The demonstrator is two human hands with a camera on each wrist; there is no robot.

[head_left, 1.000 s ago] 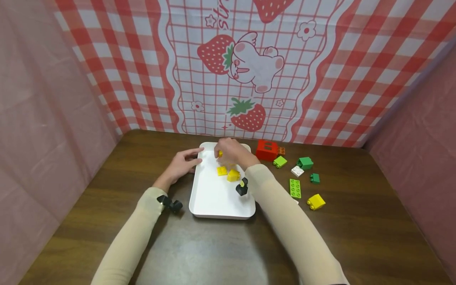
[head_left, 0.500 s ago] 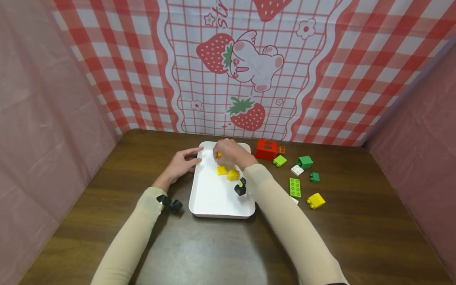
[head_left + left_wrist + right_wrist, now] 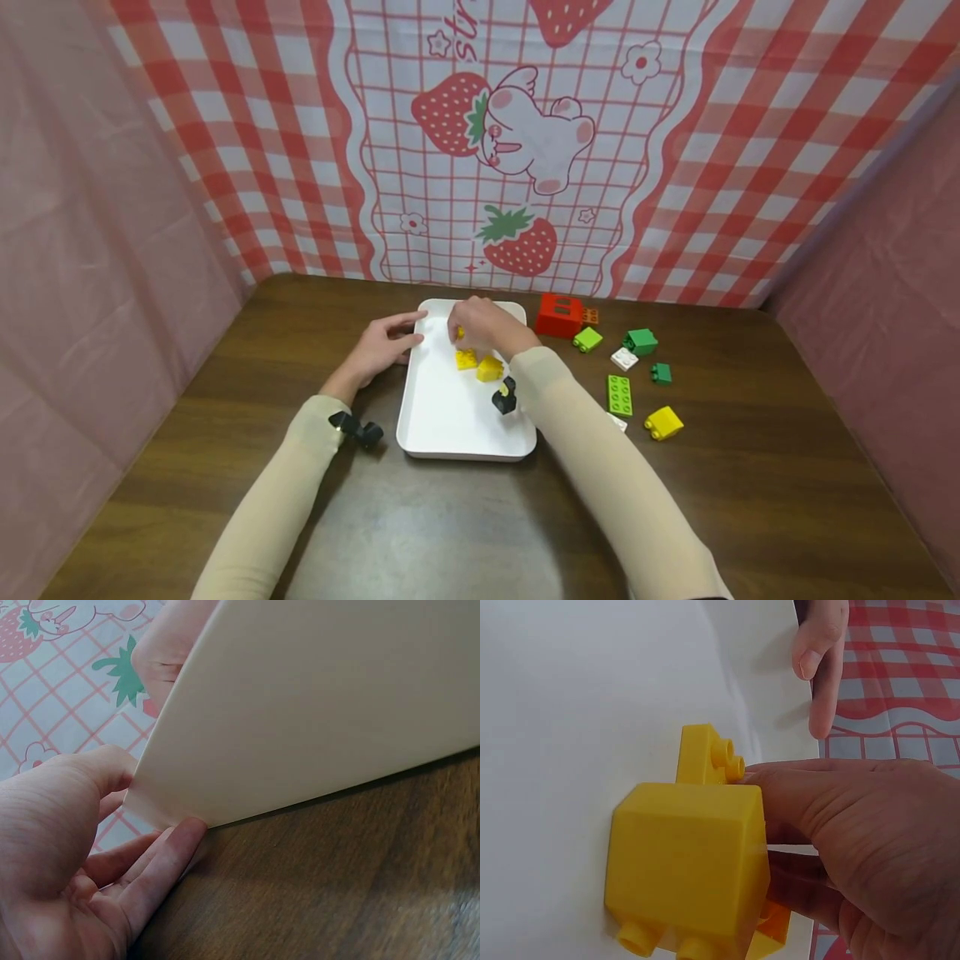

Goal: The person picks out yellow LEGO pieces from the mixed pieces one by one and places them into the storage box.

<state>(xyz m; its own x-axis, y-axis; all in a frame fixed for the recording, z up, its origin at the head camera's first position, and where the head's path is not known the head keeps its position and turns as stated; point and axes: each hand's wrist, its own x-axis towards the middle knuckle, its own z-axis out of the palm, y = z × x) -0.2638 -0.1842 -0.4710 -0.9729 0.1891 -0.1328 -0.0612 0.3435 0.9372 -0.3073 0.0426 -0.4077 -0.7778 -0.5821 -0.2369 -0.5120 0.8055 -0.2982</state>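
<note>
A white tray [image 3: 450, 425] lies lengthwise in front of the person. My left hand [image 3: 378, 350] grips its left side, with the thumb over the rim [image 3: 154, 754] and fingertips against the outer wall. Over the tray's far half, my right hand [image 3: 483, 323] bends down and pinches a small yellow toy brick [image 3: 460, 333], mostly hidden by the fingers. Just nearer lie a flat yellow brick [image 3: 466, 359] and a chunky yellow brick [image 3: 490, 369] with slanted faces. The right wrist view shows another yellow piece [image 3: 774, 930] beneath the hand, partly covered.
Right of the tray lie a red block [image 3: 558, 315], lime bricks [image 3: 619, 395], green bricks [image 3: 640, 342], a white plate brick [image 3: 624, 359] and a yellow brick [image 3: 663, 423]. A printed cloth [image 3: 517, 242] hangs behind the table [image 3: 435, 533].
My right hand has shifted slightly toward the person, with the small yellow brick in its fingers. The left hand keeps its place on the tray.
</note>
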